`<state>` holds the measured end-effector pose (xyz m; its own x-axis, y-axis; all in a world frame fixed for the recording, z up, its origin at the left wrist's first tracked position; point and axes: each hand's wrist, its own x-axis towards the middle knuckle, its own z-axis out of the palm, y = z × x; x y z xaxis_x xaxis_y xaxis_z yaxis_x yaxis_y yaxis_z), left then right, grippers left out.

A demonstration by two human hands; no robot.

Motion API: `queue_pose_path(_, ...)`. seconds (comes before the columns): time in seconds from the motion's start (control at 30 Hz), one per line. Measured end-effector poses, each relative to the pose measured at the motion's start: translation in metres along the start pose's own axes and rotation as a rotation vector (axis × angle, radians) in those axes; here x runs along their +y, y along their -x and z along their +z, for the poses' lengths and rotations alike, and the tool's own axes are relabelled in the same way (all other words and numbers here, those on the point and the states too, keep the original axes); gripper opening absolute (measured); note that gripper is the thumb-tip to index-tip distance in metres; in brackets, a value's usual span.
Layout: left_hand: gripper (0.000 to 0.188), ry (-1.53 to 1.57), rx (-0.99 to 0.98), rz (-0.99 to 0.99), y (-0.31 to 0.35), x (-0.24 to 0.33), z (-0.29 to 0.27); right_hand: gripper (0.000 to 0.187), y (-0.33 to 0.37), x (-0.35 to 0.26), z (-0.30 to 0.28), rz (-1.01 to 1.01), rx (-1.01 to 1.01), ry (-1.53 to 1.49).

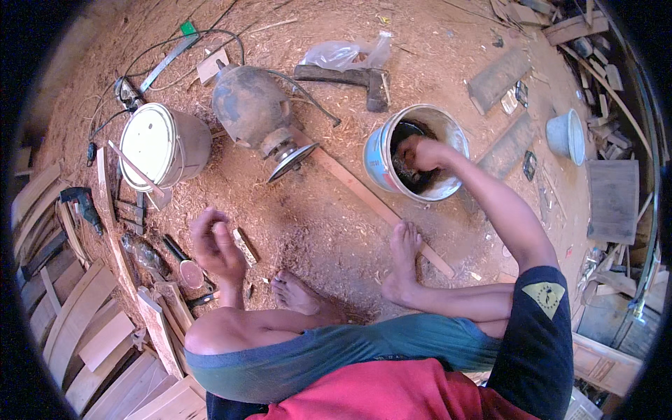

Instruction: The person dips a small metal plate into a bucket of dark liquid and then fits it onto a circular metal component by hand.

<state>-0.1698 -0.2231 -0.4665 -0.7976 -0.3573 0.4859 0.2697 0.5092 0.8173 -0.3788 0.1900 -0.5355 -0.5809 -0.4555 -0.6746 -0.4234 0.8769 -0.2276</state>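
Note:
My right hand (pixel 421 152) reaches down into an open bucket (pixel 379 159) with a blue-and-white outside and dark contents. Its fingers are curled together; whatever they hold among the dark contents I cannot make out. My left hand (pixel 222 248) is raised over my left knee, holding nothing, with its fingers loosely bent and somewhat blurred. Ahead between my hands lies a worn round motor (pixel 248 105) with a disc (pixel 292 163) on its shaft. A long flat wooden strip (pixel 360 198) runs from the motor toward my right foot, which rests against it.
A lidded white bucket (pixel 157 147) stands at left, a stick across its lid. A hammer (pixel 350 75) lies beyond the motor beside a clear plastic bag (pixel 343 52). Curved wood pieces (pixel 77 304) and a drill (pixel 82 206) sit at left. A small blue tub (pixel 564 136) stands right.

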Motion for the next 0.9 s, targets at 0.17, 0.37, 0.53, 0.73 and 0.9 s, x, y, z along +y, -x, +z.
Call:
queue_pose_path(0.17, 0.017, 0.061, -0.148, -0.245, 0.066, -0.003, 0.023, 0.021, 0.076, -0.026, -0.114, -0.135, 0.073, -0.628)
queue_pose_path(0.37, 0.016, 0.055, -0.176, -0.417, 0.097, -0.016, 0.042, 0.019, 0.106, -0.126, -0.157, -0.412, 0.264, -0.762)
queue_pose_path(0.53, 0.017, 0.122, -0.136, -0.451, 0.075, -0.012, 0.055, 0.019, 0.059, -0.186, -0.116, -0.601, 0.553, -0.514)
queue_pose_path(0.73, 0.017, 0.133, -0.106, -0.468, 0.079, -0.010, 0.050, 0.020, 0.033, -0.209, -0.084, -0.612, 0.728, -0.366)
queue_pose_path(0.9, 0.017, 0.129, -0.118, -0.444, 0.079, -0.011, 0.051, 0.022, 0.042, -0.206, -0.089, -0.546, 0.680, -0.787)
